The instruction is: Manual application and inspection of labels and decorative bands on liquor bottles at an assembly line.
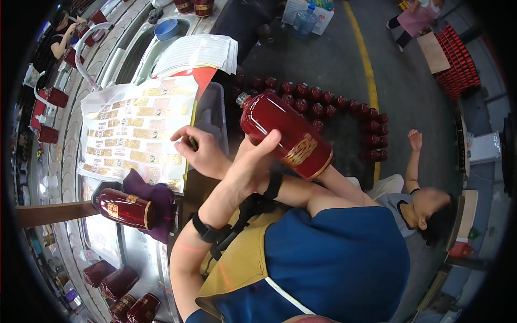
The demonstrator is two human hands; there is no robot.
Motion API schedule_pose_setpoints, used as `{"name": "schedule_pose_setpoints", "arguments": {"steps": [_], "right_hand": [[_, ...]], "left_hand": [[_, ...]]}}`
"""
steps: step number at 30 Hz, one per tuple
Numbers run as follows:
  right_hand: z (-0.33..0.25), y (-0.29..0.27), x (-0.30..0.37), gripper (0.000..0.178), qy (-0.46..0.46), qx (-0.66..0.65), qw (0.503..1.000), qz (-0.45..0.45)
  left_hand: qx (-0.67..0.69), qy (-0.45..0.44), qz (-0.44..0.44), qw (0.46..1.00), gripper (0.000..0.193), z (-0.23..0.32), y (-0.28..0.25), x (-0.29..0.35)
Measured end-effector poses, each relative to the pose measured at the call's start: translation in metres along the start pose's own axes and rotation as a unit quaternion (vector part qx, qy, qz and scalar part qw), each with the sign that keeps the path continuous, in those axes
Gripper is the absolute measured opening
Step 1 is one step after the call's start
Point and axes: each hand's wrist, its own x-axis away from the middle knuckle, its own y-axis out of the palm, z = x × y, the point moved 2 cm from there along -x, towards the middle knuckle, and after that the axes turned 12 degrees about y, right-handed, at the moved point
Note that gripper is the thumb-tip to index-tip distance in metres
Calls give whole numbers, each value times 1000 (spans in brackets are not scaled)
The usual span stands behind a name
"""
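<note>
My left hand [256, 159] grips a glossy dark red bottle [285, 132], its thumb along the near side. The bottle tilts with its clear neck toward the upper left, and gold decoration shows near its base. Crossing behind my left wrist, my right hand [202, 153] is closed in a pinch over the edge of a label sheet [140, 129]. Between its fingers is a small dark greenish piece [192, 142], too little to make out. Gold and pinkish labels cover the white sheet in rows. Another red bottle [126, 209] lies on a purple cloth [161, 196] beside the sheet.
A stack of paper sheets [199, 53] and a blue bowl [166, 29] sit farther along the bench. Beside it runs a conveyor [67, 161] with red bottles. Many bottles stand on the floor [318, 97]. A co-worker [401, 207] sits at the right, one hand raised.
</note>
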Motion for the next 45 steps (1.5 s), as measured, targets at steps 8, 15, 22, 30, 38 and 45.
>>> {"name": "schedule_pose_setpoints", "arguments": {"steps": [8, 15, 22, 30, 38, 45], "right_hand": [[-11, -30, -4, 7, -14, -23, 1000, 5], [-2, -18, 1, 10, -49, 3, 998, -32], [-45, -34, 62, 42, 146, -67, 975, -156], [-67, 22, 32, 60, 217, -28, 822, -525], [-63, 99, 78, 70, 280, 64, 674, -680], [-39, 133, 105, 69, 346, 47, 643, -682]], "left_hand": [[40, 97, 42, 994, 56, -11, 32, -8], [-34, 279, 138, 950, 47, 25, 31, 16], [-95, 303, 243, 917, 57, 81, -10, 111], [-14, 364, 384, 849, 50, 104, -24, 216], [22, 402, 532, 745, 51, 73, -49, 293], [26, 392, 592, 704, 49, 53, -58, 331]]}}
